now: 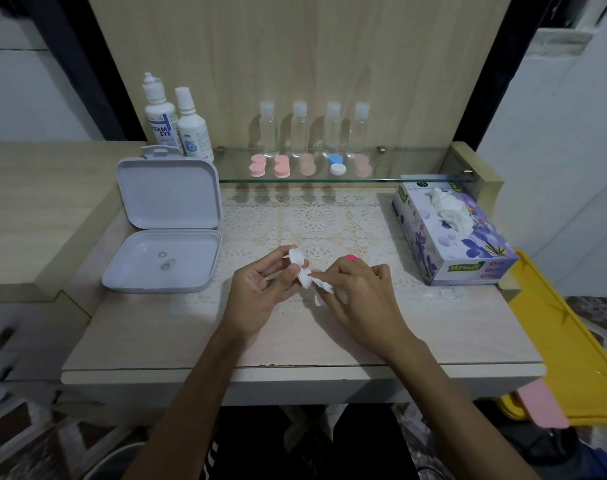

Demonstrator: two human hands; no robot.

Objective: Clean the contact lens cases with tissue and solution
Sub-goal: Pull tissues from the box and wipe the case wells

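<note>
A white contact lens case (300, 268) is held above the lace mat (315, 216), pinched in the curled fingers of the left hand (260, 285), while the right hand (359, 292) presses a tissue wad (324, 284) against it, fingers clamped on the tissue.

Lens case (299, 270) — tissue (324, 285) touching

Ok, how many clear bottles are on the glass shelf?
4, standing in a row at the back of the shelf: first bottle, second bottle, third bottle, fourth bottle. None looks hidden.
</note>
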